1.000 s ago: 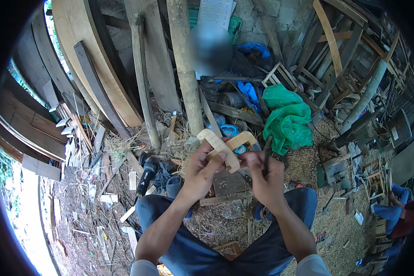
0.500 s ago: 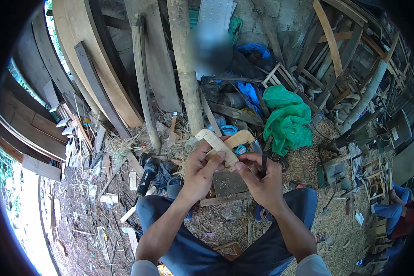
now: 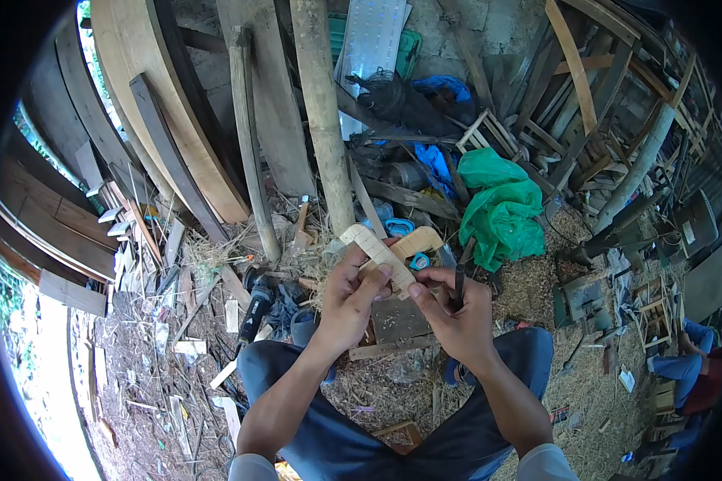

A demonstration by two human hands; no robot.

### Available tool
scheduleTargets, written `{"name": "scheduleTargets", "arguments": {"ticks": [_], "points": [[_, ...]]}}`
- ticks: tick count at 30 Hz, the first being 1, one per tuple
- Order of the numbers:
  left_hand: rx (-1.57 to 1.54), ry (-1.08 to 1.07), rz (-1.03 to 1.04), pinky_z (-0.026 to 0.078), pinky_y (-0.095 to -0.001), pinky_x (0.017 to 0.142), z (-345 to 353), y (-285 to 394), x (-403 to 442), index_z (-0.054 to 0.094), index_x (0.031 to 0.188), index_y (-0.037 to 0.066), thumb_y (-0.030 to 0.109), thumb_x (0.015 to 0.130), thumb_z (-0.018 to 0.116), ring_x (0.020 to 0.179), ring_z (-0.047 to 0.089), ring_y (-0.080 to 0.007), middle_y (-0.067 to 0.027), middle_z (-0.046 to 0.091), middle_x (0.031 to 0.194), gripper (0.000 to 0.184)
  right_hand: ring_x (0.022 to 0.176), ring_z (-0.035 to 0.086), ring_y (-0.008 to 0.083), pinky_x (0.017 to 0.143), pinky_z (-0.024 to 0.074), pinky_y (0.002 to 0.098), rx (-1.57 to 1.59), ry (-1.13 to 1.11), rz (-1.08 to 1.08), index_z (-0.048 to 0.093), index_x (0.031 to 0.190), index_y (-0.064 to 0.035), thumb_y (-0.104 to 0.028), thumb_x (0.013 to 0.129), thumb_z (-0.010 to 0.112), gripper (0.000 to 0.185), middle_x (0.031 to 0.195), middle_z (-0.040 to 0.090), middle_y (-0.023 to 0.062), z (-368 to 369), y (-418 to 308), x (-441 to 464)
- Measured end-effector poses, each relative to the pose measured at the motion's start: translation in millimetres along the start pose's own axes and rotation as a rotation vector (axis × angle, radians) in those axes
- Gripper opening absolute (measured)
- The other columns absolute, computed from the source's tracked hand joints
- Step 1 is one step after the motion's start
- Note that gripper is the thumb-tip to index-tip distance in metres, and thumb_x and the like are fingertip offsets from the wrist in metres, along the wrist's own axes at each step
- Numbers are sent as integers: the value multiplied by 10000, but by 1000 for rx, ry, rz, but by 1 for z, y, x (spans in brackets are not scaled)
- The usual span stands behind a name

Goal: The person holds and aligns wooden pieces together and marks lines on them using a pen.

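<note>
A pale, round-ended wooden piece (image 3: 363,237) slants across the front of my body, with marks on its face. My left hand (image 3: 351,298) is closed on it, thumb across the face. The fingertips of my right hand (image 3: 460,317) pinch its lower right end. Between the fingers of that same hand stands a thin dark stick (image 3: 460,280), perhaps a pencil. Behind the first piece, a second round-ended wooden piece (image 3: 419,240) crosses it; whether the two are joined I cannot tell. Just beyond my hands is a small blue-and-white round object (image 3: 419,260).
Below the hands stands a low wooden block (image 3: 401,321) between my knees. A dark power tool (image 3: 257,309) lies left of my knee. Green plastic sheeting (image 3: 501,208) is ahead to the right. Planks (image 3: 164,104) lean at the left; another person's leg (image 3: 678,369) shows far right.
</note>
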State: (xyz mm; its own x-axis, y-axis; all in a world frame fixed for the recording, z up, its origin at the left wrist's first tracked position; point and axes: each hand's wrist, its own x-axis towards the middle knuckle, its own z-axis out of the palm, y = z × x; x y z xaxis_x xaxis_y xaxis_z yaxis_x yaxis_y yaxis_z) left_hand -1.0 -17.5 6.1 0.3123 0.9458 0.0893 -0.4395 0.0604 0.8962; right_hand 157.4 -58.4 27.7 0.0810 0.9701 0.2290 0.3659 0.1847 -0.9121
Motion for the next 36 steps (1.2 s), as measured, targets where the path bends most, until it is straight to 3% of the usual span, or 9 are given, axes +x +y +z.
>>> {"name": "scheduleTargets", "arguments": {"ticks": [7,9,13,15,19,24,28,31,36], "points": [[23,-38,9,414,-188,666,-3,0,0,470,1271,15,120,925,495,831,515,-35,-15,578,1016,362,470,307,1,433,211,205,12,7,-23,659,933,6,-161,817,703,207,531,429,-70,1,0,0],[51,-30,1,422,-191,680,-2,2,0,470,1273,20,122,925,496,849,523,-41,-17,578,1030,363,432,363,39,410,279,226,5,22,-12,672,896,-13,-159,779,719,193,629,606,9,0,-1,0],[93,-18,-11,444,-201,717,-1,3,0,473,1275,35,127,922,498,896,543,-59,-24,579,1067,365,434,359,36,408,274,225,-14,15,4,674,892,-14,-155,776,721,189,631,607,5,-2,-3,0],[104,-24,-8,449,-206,720,-2,1,0,474,1274,35,128,922,499,903,548,-65,-27,580,1075,365,471,298,-8,428,199,201,28,0,-1,665,923,5,-148,813,706,193,534,420,-76,-1,-3,0],[112,-10,-16,460,-219,727,-1,3,-1,478,1271,33,132,923,499,915,558,-79,-34,581,1089,362,470,298,-10,430,198,198,24,1,-1,663,928,8,-147,811,709,200,536,423,-80,-1,-2,0],[9,36,-17,334,-182,598,7,5,0,459,1261,-35,50,901,486,738,423,-29,-30,558,981,371,490,413,44,443,308,241,132,110,-139,664,877,2,-190,876,595,204,624,585,16,5,17,3],[13,37,-11,329,-183,590,4,2,2,471,1256,-29,43,906,486,711,404,-22,-6,551,929,358,536,443,70,485,341,247,371,133,9,626,888,11,-291,946,458,350,661,577,17,-11,8,5],[15,20,-2,327,-184,586,2,1,2,478,1254,-22,41,910,484,699,394,-18,6,543,901,350,541,438,86,522,356,220,453,295,-219,583,914,4,-378,981,333,462,638,528,7,-24,18,8],[81,39,-8,326,-187,579,6,0,2,480,1252,-18,41,903,485,677,388,-19,12,533,875,354,592,527,106,554,410,236,257,131,-249,626,941,-3,-269,946,458,315,683,593,46,-26,5,7]]}}
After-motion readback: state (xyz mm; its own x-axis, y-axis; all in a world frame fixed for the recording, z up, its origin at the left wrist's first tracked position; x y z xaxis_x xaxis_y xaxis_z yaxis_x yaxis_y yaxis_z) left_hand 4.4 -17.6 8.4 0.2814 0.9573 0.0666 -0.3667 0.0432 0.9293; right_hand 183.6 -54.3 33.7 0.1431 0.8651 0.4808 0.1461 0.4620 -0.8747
